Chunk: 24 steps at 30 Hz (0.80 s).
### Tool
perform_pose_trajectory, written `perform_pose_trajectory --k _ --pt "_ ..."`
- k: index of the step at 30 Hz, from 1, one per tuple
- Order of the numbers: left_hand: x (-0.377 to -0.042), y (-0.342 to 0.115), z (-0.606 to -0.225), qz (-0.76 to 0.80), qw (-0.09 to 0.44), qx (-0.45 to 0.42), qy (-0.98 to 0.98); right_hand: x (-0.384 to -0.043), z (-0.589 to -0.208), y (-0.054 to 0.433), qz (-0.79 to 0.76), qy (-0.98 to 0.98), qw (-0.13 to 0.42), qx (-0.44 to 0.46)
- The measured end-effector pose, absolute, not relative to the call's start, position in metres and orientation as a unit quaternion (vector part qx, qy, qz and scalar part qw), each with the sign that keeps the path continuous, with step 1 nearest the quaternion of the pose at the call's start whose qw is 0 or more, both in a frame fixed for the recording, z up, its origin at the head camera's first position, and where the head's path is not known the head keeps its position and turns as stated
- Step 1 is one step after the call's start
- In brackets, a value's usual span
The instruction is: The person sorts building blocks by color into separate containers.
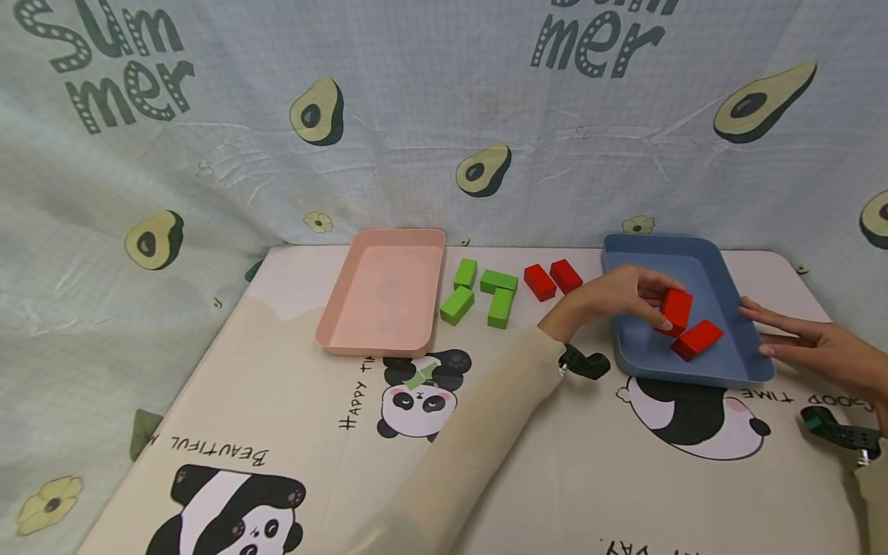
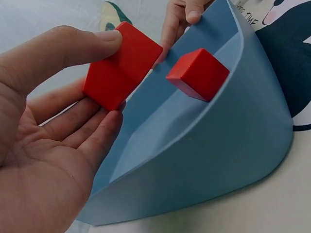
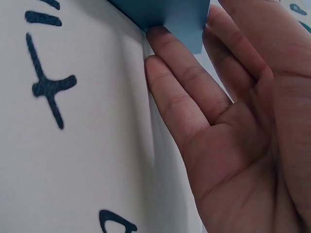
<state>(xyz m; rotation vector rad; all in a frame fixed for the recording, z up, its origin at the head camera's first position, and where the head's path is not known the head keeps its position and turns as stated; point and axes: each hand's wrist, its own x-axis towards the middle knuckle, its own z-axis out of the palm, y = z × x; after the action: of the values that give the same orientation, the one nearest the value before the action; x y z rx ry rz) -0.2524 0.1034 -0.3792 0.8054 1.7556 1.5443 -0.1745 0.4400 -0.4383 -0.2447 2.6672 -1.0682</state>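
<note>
Over the blue tray [image 1: 721,270], my left hand [image 1: 617,297] pinches a red block [image 1: 677,308] between thumb and fingers. The left wrist view shows the thumb on one face of that red block [image 2: 124,65] and fingertips under the other side. A second red block [image 1: 697,340] lies in the tray, just beside the held one. My right hand [image 1: 819,347] is at the tray's right wall, its fingers extended with fingertips at the outside. In the right wrist view those fingers [image 3: 177,102] reach up to the blue wall.
Two red blocks [image 1: 539,282] lie left of the blue tray. Several green blocks [image 1: 457,305] stand between them and a pink tray [image 1: 378,293]. A panda-print cloth [image 1: 298,416] covers the table, and a patterned curtain [image 1: 402,92] hangs behind it.
</note>
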Motion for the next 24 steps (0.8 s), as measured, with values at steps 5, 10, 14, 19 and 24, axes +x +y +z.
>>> perform_pose_trajectory --k 5,10,14,19,24 --pt "-0.256 0.107 -0.383 0.598 0.339 0.295 0.664 -0.174 -0.436 0.439 -0.362 0.920 0.131 -0.080" --pt "-0.258 0.108 -0.384 0.605 0.343 0.285 0.659 -0.174 -0.434 0.441 -0.353 0.923 0.123 -0.092" --pt "-0.261 0.111 -0.383 0.596 0.341 0.290 0.667 -0.172 -0.434 0.442 -0.353 0.923 0.117 -0.097" --pt "-0.265 0.116 -0.381 0.584 0.347 0.297 0.671 -0.172 -0.433 0.439 -0.360 0.920 0.119 -0.095" --pt "-0.268 0.122 -0.378 0.564 0.352 0.300 0.684 -0.170 -0.432 0.437 -0.385 0.910 0.133 -0.080"
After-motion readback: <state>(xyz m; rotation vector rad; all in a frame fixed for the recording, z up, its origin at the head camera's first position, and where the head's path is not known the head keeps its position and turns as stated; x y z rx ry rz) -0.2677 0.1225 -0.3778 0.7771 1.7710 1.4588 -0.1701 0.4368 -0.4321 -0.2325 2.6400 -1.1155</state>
